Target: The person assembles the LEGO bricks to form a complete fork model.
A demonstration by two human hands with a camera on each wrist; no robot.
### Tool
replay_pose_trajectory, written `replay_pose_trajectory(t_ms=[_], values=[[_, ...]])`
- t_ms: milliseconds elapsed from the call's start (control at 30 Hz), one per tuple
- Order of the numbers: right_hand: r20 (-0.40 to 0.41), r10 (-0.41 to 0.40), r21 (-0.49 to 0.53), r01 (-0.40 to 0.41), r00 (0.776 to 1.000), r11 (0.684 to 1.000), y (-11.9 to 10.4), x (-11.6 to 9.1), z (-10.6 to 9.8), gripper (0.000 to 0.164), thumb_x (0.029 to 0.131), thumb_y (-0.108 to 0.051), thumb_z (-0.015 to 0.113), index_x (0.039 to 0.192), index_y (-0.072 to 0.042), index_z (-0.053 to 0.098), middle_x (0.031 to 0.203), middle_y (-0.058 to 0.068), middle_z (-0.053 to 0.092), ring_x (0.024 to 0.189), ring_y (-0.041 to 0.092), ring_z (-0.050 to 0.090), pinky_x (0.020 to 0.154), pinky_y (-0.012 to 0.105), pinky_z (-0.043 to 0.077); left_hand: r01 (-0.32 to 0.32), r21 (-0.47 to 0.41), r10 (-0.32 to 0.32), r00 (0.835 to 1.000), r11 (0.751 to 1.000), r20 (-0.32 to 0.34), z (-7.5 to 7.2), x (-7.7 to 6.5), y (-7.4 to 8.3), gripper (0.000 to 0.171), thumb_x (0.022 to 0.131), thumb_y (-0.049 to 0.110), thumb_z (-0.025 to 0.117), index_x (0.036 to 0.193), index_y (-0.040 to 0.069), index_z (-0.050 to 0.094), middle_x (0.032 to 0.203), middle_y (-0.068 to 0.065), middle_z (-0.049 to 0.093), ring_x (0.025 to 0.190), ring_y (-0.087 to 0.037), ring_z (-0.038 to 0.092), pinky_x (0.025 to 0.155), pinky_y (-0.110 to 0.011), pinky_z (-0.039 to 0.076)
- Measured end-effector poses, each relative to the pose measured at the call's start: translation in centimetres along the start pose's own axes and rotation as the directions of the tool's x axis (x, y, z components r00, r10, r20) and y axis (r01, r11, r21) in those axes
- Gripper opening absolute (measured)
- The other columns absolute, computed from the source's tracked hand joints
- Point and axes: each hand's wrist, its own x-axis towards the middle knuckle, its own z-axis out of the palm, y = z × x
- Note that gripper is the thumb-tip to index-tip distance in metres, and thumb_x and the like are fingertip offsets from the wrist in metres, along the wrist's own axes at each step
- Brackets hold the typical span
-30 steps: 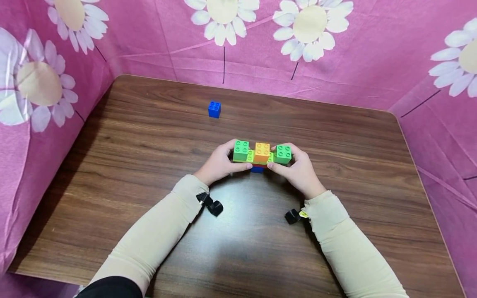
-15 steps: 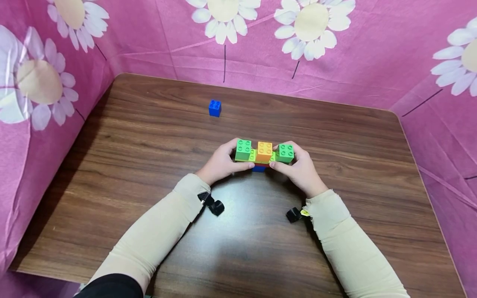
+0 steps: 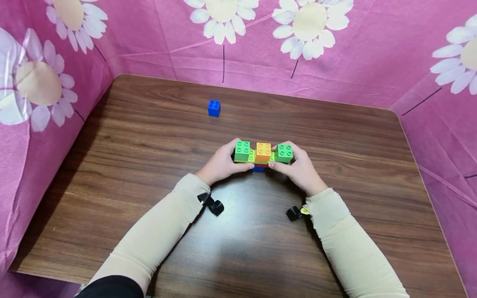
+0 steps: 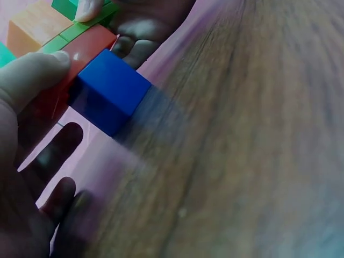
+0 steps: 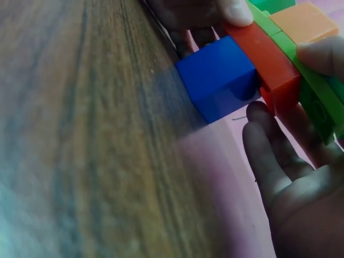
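Observation:
Between the two hands stands a stack of toy building bricks. A blue brick (image 5: 217, 78) forms its foot, right at the table top, with a red brick (image 5: 266, 59) above it. Lime-green plates (image 3: 251, 156) lie across the red one. On them sit an orange brick (image 3: 263, 152) in the middle and a green brick at each end, left (image 3: 242, 151) and right (image 3: 285, 153). My left hand (image 3: 220, 163) grips the left part, thumb along the near side and fingers behind. From the right, my right hand (image 3: 301, 169) holds the other part likewise, its thumb near the orange brick.
A separate blue brick (image 3: 214, 108) stands farther back on the brown wooden table (image 3: 156, 136), left of the stack. Pink cloth (image 3: 257, 68) with large daisies rises around the back and sides. Black wrist camera mounts (image 3: 215, 207) hang inward from both sleeves.

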Motion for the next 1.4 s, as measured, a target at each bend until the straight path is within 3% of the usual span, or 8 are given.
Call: replay_pose_trajectory(t_ms=[267, 433, 800, 1133, 1233, 1300, 1400], values=[[-0.007, 0.033, 0.040, -0.032, 0.999, 0.999, 0.4, 0.1, 0.1, 0.041, 0.085, -0.008, 0.080, 0.121, -0.003, 0.061, 0.108, 0.005, 0.066, 0.094, 0.013, 0.062, 0.079, 0.022, 0.053, 0.018, -0.009, -0.018, 1.000, 1.000, 0.018, -0.2, 0.1, 0.0, 0.049, 0.083, 0.020, 0.084, 0.123, 0.007, 0.059, 0.108, -0.004, 0.070, 0.098, -0.015, 0.064, 0.091, -0.033, 0.052], [-0.014, 0.086, 0.004, -0.085, 0.996, 0.996, 0.9, -0.1, 0.3, 0.049, 0.082, -0.015, 0.085, 0.123, -0.002, 0.062, 0.112, 0.008, 0.069, 0.097, 0.012, 0.064, 0.083, 0.021, 0.053, 0.023, -0.006, -0.023, 1.000, 1.000, 0.011, -0.2, 0.1, -0.2, 0.054, 0.083, 0.022, 0.085, 0.128, 0.008, 0.059, 0.109, -0.003, 0.071, 0.099, -0.015, 0.064, 0.092, -0.033, 0.051], [-0.004, 0.094, -0.030, -0.094, 0.996, 0.995, 1.2, 0.1, 0.3, 0.050, 0.081, -0.021, 0.086, 0.123, -0.005, 0.065, 0.116, 0.010, 0.070, 0.100, 0.014, 0.064, 0.084, 0.022, 0.053, 0.055, 0.025, -0.055, 0.998, 0.998, 0.014, -0.4, -0.1, -0.3, 0.059, 0.081, 0.028, 0.086, 0.129, 0.010, 0.059, 0.111, -0.001, 0.069, 0.103, -0.016, 0.063, 0.095, -0.036, 0.050], [-0.022, 0.096, -0.063, -0.098, 0.995, 0.993, 1.3, -0.2, 0.2, 0.052, 0.081, -0.024, 0.086, 0.124, -0.005, 0.063, 0.115, 0.011, 0.069, 0.101, 0.015, 0.063, 0.086, 0.022, 0.052, 0.041, 0.019, -0.042, 0.997, 0.999, 0.068, -0.6, 0.2, -0.5, 0.055, 0.082, 0.024, 0.086, 0.128, 0.011, 0.060, 0.114, 0.000, 0.070, 0.104, -0.014, 0.064, 0.096, -0.034, 0.050], [-0.028, 0.101, -0.060, -0.102, 0.995, 0.993, 1.3, -0.2, 0.2, 0.052, 0.081, -0.023, 0.086, 0.123, -0.005, 0.063, 0.115, 0.011, 0.069, 0.100, 0.015, 0.063, 0.086, 0.022, 0.052, 0.009, 0.048, -0.013, 0.996, 0.999, 0.085, -1.0, 0.3, -0.6, 0.051, 0.083, 0.019, 0.084, 0.128, 0.011, 0.060, 0.115, -0.001, 0.070, 0.105, -0.015, 0.065, 0.096, -0.034, 0.050], [-0.032, 0.107, -0.060, -0.108, 0.994, 0.992, 1.3, -0.3, 0.2, 0.052, 0.080, -0.022, 0.087, 0.123, -0.005, 0.062, 0.115, 0.011, 0.068, 0.100, 0.016, 0.063, 0.085, 0.022, 0.052, -0.019, 0.070, 0.014, 0.997, 0.997, 0.075, -1.4, 0.3, -0.8, 0.045, 0.085, 0.014, 0.081, 0.125, 0.008, 0.062, 0.114, -0.004, 0.070, 0.104, -0.017, 0.066, 0.095, -0.034, 0.051], [-0.025, 0.113, -0.056, -0.114, 0.993, 0.992, 1.3, -0.3, 0.2, 0.053, 0.080, -0.022, 0.087, 0.123, -0.004, 0.062, 0.115, 0.012, 0.068, 0.100, 0.016, 0.062, 0.085, 0.021, 0.051, -0.044, 0.084, 0.045, 0.999, 0.995, -0.009, -2.3, 0.2, -1.4, 0.034, 0.087, 0.008, 0.077, 0.119, 0.005, 0.064, 0.111, -0.008, 0.071, 0.101, -0.020, 0.067, 0.093, -0.034, 0.052]])
